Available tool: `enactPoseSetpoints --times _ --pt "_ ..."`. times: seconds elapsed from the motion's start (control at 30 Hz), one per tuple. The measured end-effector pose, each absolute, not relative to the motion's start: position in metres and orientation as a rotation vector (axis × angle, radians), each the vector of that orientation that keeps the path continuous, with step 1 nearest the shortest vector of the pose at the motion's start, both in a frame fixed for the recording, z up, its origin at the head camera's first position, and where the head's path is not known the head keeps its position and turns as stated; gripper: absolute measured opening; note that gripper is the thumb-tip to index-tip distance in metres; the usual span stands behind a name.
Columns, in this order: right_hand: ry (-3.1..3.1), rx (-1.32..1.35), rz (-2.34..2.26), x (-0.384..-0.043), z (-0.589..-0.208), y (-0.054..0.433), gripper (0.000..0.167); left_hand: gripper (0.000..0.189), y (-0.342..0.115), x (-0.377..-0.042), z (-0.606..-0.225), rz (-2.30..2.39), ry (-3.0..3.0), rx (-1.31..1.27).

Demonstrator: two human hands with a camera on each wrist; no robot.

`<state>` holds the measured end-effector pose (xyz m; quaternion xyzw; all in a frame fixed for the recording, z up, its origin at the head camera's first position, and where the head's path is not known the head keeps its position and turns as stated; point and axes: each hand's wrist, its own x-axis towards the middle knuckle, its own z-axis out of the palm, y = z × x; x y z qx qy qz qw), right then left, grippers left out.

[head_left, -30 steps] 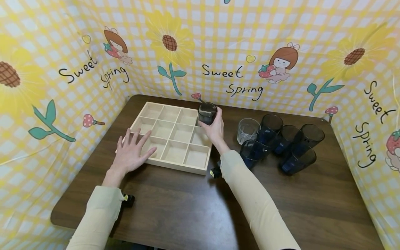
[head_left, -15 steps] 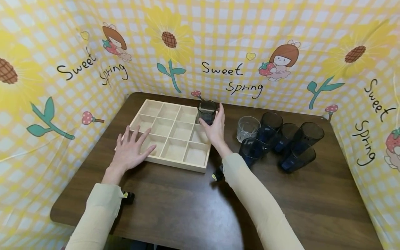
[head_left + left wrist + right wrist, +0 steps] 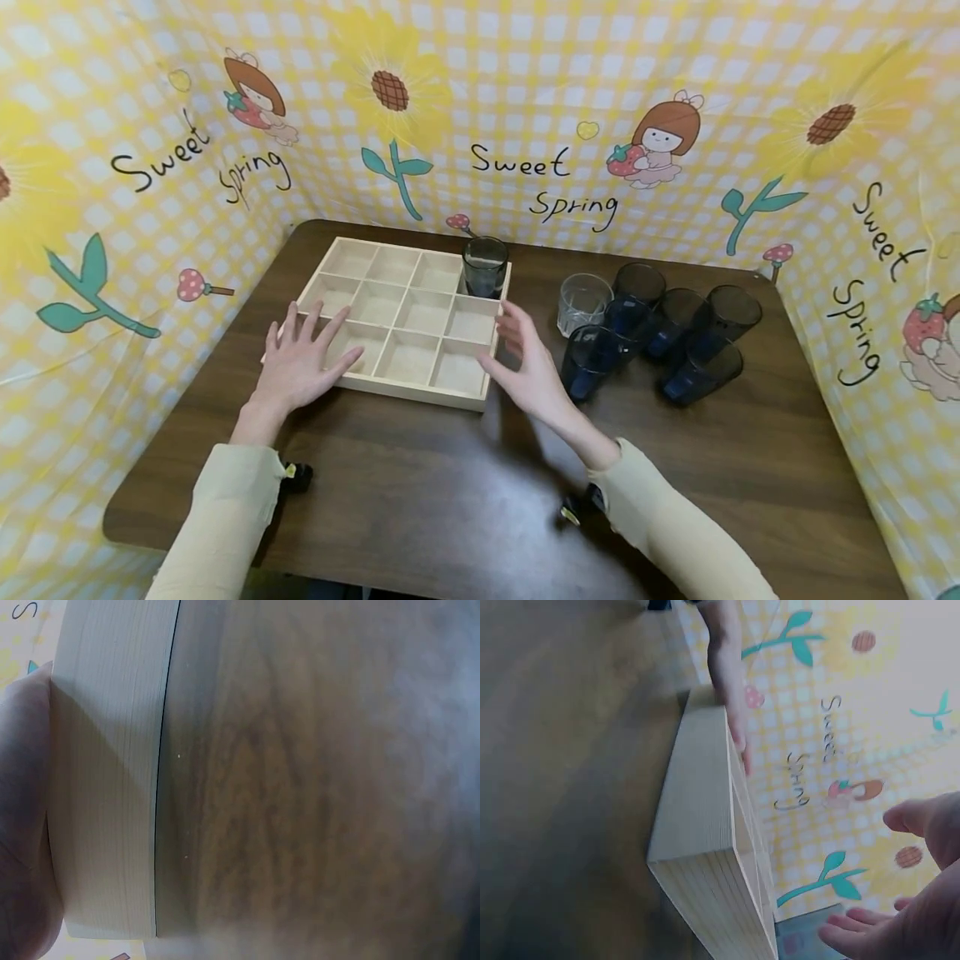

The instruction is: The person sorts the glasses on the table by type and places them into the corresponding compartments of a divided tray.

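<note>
A pale wooden tray [image 3: 420,395] divided into square compartments lies on the table. One smoky dark glass [image 3: 484,271] stands upright in its far right compartment. My left hand [image 3: 296,362] rests with fingers spread over the tray's near left corner; the left wrist view shows part of that hand [image 3: 26,825] against the tray's side wall [image 3: 112,787]. Beside the tray's right edge is my right hand [image 3: 532,367], fingers loosely bent and holding nothing, apart from the glass. In the right wrist view this hand [image 3: 900,930] appears past the tray's corner.
Right of the tray, a clear ribbed glass [image 3: 585,304] stands in a close group with several dark blue glasses [image 3: 588,367]. The brown table [image 3: 420,492] is enclosed by a yellow checked cloth [image 3: 525,100] at the back and sides.
My right hand has let go of the dark glass, leaving it in the far right compartment, and has drawn back toward me. The left hand stays on the tray.
</note>
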<state>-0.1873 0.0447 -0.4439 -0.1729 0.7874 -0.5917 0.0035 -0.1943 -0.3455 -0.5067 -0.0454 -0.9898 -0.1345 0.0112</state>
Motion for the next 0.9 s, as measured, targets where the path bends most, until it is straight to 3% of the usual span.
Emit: enactPoseSetpoints --times 0.17,0.4,0.63,0.77,0.9 --pt "2.409 -0.705 -1.817 -0.158 -0.444 0.068 0.06 0.085 -0.349 -0.191 -0.509 -0.413 -3.087 -0.144" --pt "2.435 -0.894 -1.744 -0.138 -0.454 0.113 0.024 0.085 -0.347 -0.194 -0.508 -0.397 -3.067 -0.147" --pt "2.488 -0.59 -1.77 -0.129 -0.467 0.163 0.009 0.085 -0.345 -0.194 -0.506 -0.393 -3.077 -0.146" --pt "2.631 -0.323 -1.737 -0.126 -0.474 0.18 0.013 0.085 -0.345 -0.195 -0.507 -0.392 -3.083 -0.151" --pt "2.769 -0.189 -1.761 -0.127 -0.483 0.186 0.034 0.086 -0.346 -0.195 -0.508 -0.399 -3.073 -0.157"
